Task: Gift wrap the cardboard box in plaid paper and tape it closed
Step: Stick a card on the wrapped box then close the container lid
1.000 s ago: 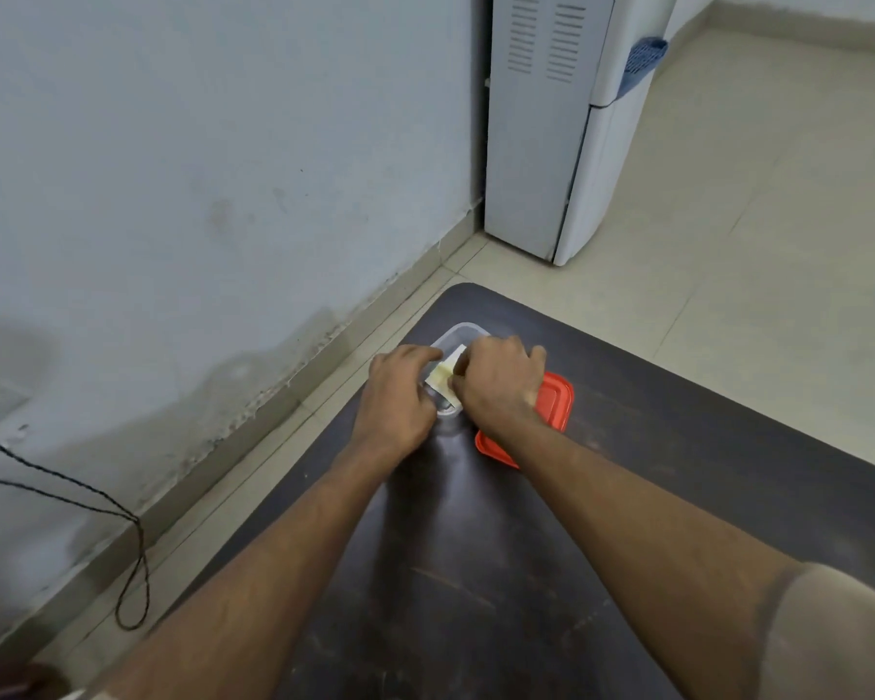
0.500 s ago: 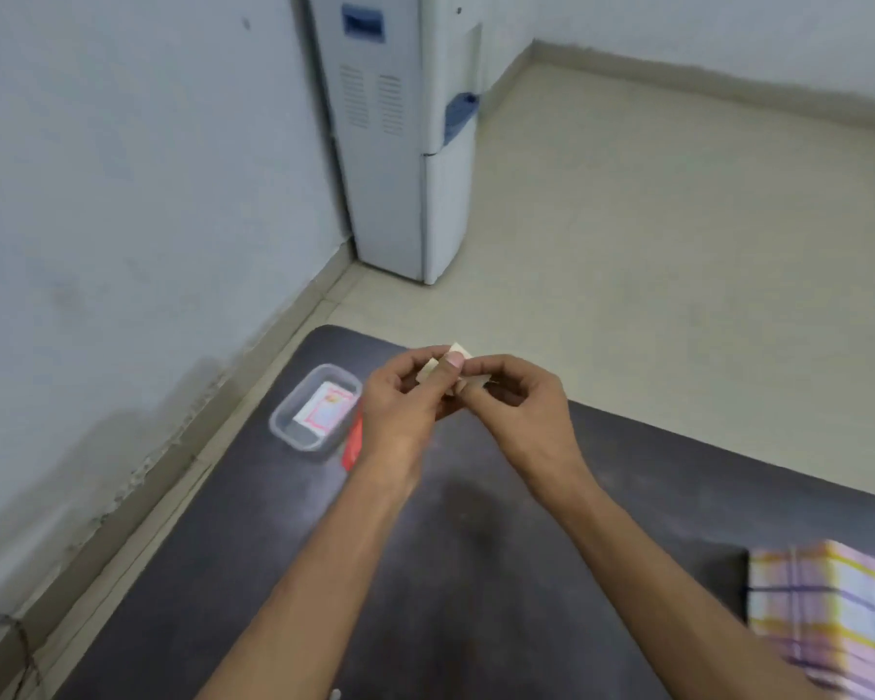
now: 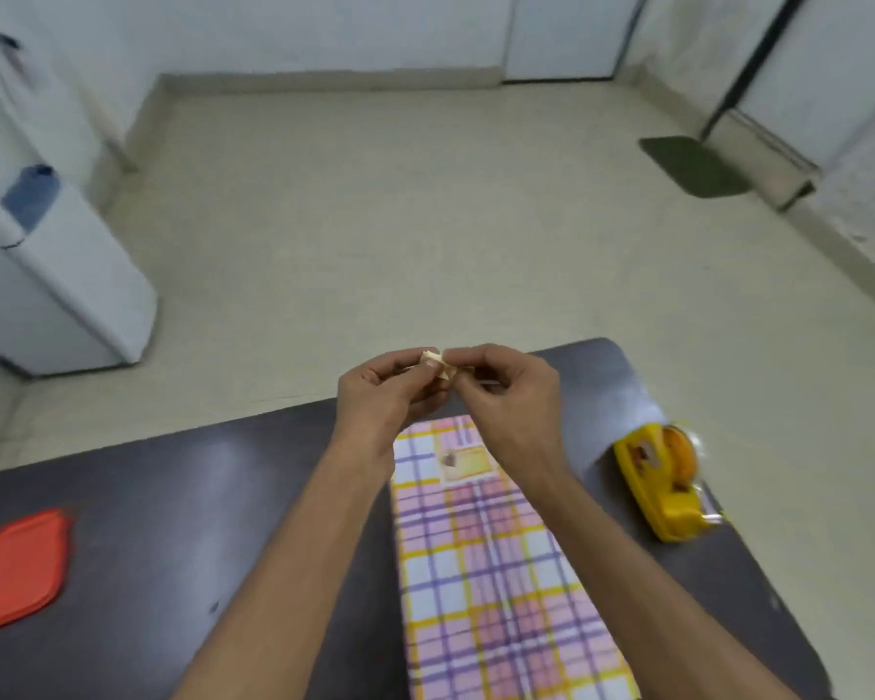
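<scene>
Dropping it worries you?
— Yes: above the plaid-wrapped box [image 3: 491, 573] on the tabletop [image 3: 198, 497], left hand [image 3: 390, 396] and right hand [image 3: 506, 391] each pinch 1 small cream piece [image 3: 438, 360]; it could slip or crumple.
— Anything in the way?
— Nothing I can see: red lid [image 3: 21, 563] at 9 o'clock, yellow tape dispenser [image 3: 663, 477] at 3, water dispenser [image 3: 56, 275] far at 10.

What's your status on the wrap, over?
Report: left hand and right hand pinching one small cream piece in the air. Beneath the forearms, plaid-wrapped box, not held. To its right, yellow tape dispenser; nothing blocking.
</scene>
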